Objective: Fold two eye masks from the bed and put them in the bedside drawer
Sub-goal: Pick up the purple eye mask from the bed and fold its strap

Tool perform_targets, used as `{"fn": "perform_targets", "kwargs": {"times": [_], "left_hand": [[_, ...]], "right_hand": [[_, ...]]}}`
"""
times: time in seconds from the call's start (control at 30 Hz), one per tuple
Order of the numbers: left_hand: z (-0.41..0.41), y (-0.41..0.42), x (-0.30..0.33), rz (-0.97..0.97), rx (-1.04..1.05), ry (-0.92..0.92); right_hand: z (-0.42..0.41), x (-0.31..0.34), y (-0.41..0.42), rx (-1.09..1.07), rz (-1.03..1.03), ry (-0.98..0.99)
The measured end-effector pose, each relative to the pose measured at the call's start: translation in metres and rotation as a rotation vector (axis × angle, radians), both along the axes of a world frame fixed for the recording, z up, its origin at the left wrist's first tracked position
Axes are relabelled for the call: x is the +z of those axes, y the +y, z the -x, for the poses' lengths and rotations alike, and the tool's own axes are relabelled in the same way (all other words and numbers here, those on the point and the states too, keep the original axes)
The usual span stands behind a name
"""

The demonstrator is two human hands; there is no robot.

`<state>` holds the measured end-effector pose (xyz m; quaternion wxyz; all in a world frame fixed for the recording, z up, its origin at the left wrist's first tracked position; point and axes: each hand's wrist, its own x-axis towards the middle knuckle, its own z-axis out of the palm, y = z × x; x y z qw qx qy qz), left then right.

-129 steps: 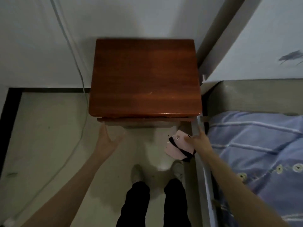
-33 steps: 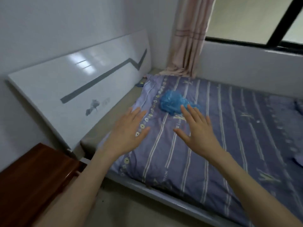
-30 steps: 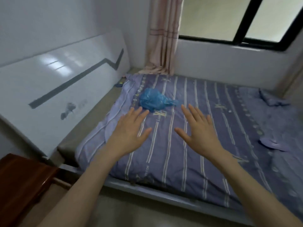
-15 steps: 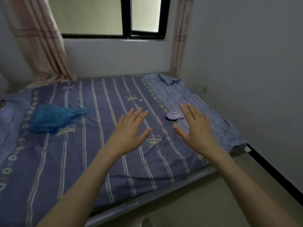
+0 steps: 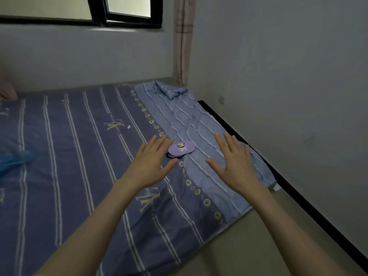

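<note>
A lilac eye mask (image 5: pixel 182 148) with a small printed figure lies flat on the bed (image 5: pixel 83 148), where the dark striped sheet meets a lighter blue blanket. Its black strap pokes out at its lower left. My left hand (image 5: pixel 151 164) hovers palm down just left of the mask, fingers spread, fingertips near its edge. To the right of the mask my right hand (image 5: pixel 233 166) floats palm down, fingers spread. Both hands hold nothing. The bedside drawer is out of view.
A crumpled blue plastic bag (image 5: pixel 12 160) lies at the bed's left edge of view. The lighter blue blanket (image 5: pixel 191 120) covers the bed's right side. A wall (image 5: pixel 288 96) with a black skirting runs close on the right. A window and curtain stand behind the bed.
My view has swung right from the bedside table along the bed. The lilac mask is now closer and sits between my two empty hands. The pink mask held earlier is gone from view.
</note>
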<state>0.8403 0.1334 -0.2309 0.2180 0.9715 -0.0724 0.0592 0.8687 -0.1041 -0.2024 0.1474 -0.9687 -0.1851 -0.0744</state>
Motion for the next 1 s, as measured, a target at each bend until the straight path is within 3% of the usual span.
{"fn": "perform_targets", "kwargs": {"times": [0.37,0.67,0.83,1.0], "left_hand": [[-0.163,-0.050,-0.040,-0.009,0.005,0.111],[-0.293,-0.092,-0.114,0.082,0.203,0.244],[-0.335,-0.086,-0.190,0.120,0.271,0.300],[-0.352,-0.069,-0.290,0.013,0.362,0.441]], "right_hand": [[-0.172,-0.045,-0.052,0.018,0.008,0.121],[-0.345,-0.114,-0.073,0.191,0.055,0.145],[-0.409,-0.194,-0.063,0.238,0.204,0.299],[-0.436,-0.309,-0.038,0.262,0.337,0.446]]}}
